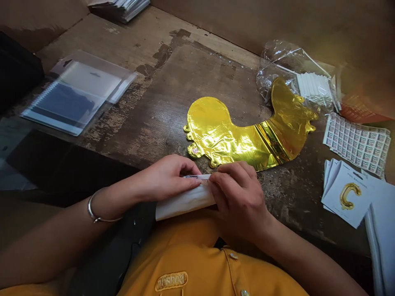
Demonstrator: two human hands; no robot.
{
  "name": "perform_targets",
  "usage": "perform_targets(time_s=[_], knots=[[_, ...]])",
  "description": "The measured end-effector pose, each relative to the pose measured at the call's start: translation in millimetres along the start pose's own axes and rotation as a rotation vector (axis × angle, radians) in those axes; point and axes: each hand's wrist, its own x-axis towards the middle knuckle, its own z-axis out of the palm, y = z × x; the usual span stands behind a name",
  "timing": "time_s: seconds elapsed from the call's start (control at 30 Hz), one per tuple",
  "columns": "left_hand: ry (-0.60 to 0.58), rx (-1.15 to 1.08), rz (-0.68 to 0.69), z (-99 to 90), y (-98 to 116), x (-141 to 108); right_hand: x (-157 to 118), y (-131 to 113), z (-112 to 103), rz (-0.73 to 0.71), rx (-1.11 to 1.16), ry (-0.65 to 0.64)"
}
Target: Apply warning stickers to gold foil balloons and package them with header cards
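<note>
Close to my body at the table's front edge, a flat white packet [182,204] is held in both hands. My left hand [168,177] pinches its upper edge between thumb and fingers. On the other end, my right hand [239,193] is closed, its fingertips bent over the packet's edge and partly hiding it. Just beyond my hands lies a gold foil balloon [228,142], flat and uninflated, curved like a letter C, with small tabs along its rim and a crease across its right part.
Clear plastic sleeves [80,92] lie at the left. On the right are a clear bag of white sticks [314,87], a sticker sheet [358,144] and cards with a gold C [348,195]. A paper stack [123,9] sits at the back by the wooden walls.
</note>
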Motion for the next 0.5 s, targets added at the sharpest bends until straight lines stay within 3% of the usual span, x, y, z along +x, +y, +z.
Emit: perform_targets(time_s=[0.13,0.23,0.33,0.5], knots=[[0.245,0.585,0.209,-3.7,5,-12,23,13,-18,0.319,0.334,0.113],[0.306,0.865,0.43,-6.3,1,-12,41,36,-7,0.531,0.48,0.243],[0.261,0.965,0.53,-8.4,-10,-1,50,53,23,0.598,0.56,0.162],[0.21,0.924,0.488,-10.5,-23,11,47,60,54,0.56,0.396,0.131]])
